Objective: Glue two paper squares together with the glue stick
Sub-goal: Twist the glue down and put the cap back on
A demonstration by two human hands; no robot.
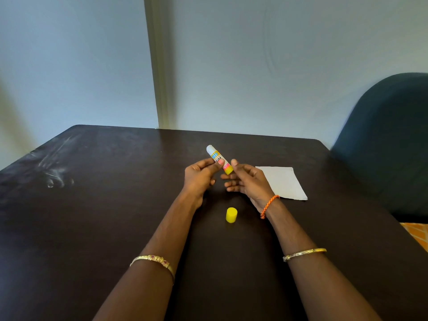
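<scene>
An uncapped glue stick point(216, 157), white with a yellow base, is tilted up and to the left above the dark table point(115, 216). My left hand point(201, 176) pinches its middle between thumb and fingers. My right hand point(246, 179) is at the yellow base end, thumb and fingertips touching it, other fingers spread. The yellow cap point(231, 215) stands on the table between my forearms. White paper point(283, 183) lies flat just right of my right hand; whether it is one square or two stacked, I cannot tell.
A dark blue chair back point(389, 144) stands at the table's right side. A pale wall with a vertical trim strip point(159, 66) runs behind the table's far edge. White scuff marks point(58, 177) show on the left of the tabletop.
</scene>
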